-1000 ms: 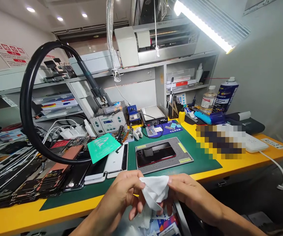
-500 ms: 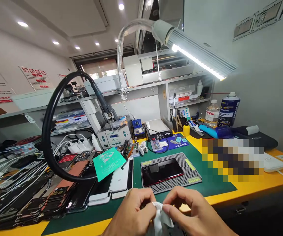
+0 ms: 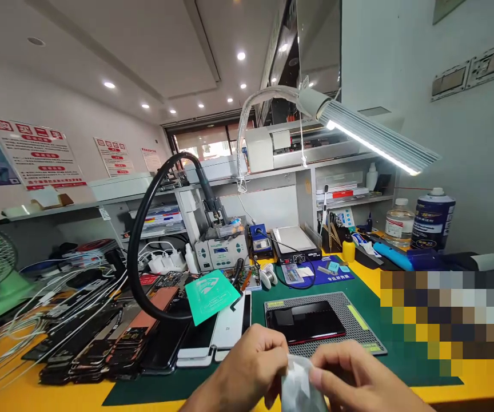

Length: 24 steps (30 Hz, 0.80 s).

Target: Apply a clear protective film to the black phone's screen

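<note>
At the bottom of the view, my left hand [image 3: 258, 363] pinches the upper left edge of a white crumpled sheet [image 3: 301, 383]. Its material, cloth or thin wrapping, is unclear. My right hand [image 3: 352, 375] is closed on the sheet's right edge with thumb and fingertips. The lower part of the sheet runs out of the frame. Just beyond my hands, a black phone [image 3: 307, 320] with a red rim lies face up on a grey perforated mat [image 3: 367, 329]. Left of it, a white phone [image 3: 228, 326] lies partly under a green square card [image 3: 211, 296].
Several phones and phone parts [image 3: 96, 343] crowd the left side, beneath a looping black hose [image 3: 135, 252]. A hot-air station [image 3: 222, 252] stands behind. A bright lamp [image 3: 375, 137] hangs overhead. At right are a spray can [image 3: 433, 220] and a clear bottle [image 3: 399, 220].
My view has tilted up and turned left, so the bench sits lower and farther right. The white sheet now shows a broader, more spread face between my hands.
</note>
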### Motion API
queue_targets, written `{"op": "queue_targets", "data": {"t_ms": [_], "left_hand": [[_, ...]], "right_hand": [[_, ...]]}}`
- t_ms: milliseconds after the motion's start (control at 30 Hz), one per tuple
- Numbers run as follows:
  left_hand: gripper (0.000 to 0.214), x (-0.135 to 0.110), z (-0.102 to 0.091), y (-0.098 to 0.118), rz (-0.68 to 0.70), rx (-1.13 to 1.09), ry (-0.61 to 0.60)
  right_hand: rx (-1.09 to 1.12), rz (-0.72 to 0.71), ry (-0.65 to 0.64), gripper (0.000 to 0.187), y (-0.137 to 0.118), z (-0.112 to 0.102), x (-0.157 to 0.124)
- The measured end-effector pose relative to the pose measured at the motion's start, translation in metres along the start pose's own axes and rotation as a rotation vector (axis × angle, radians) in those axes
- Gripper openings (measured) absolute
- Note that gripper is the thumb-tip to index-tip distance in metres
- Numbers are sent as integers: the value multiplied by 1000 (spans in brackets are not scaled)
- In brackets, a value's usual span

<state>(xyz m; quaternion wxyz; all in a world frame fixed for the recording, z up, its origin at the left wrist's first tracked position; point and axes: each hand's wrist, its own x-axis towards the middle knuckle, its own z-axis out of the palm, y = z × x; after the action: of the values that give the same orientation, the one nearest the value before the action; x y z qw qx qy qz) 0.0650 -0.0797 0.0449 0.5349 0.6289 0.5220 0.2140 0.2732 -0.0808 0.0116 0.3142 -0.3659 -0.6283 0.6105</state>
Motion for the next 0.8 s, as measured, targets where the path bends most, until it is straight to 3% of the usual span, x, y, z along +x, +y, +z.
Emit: {"op": "queue_targets", "data": {"t_ms": [67,300,367,600,800], "left_hand": [[28,4,-6,-1,-35,-11,-32],[32,21,-19,-2,-111,-89,-111],[32,23,-19,-1,-125,-106,-119],[31,26,-16,-6,-139,-160,-147],[28,31,-12,-12,-77,-169,-149]], "right_hand": [[134,48,-126,35,-7,-5,7],[313,171,-189,42,-17,-21,30],[308,162,-171,47,-14,-20,30],[175,95,-61,28,-10,-15,20],[118,93,-14,31,-29,-28,22]]}}
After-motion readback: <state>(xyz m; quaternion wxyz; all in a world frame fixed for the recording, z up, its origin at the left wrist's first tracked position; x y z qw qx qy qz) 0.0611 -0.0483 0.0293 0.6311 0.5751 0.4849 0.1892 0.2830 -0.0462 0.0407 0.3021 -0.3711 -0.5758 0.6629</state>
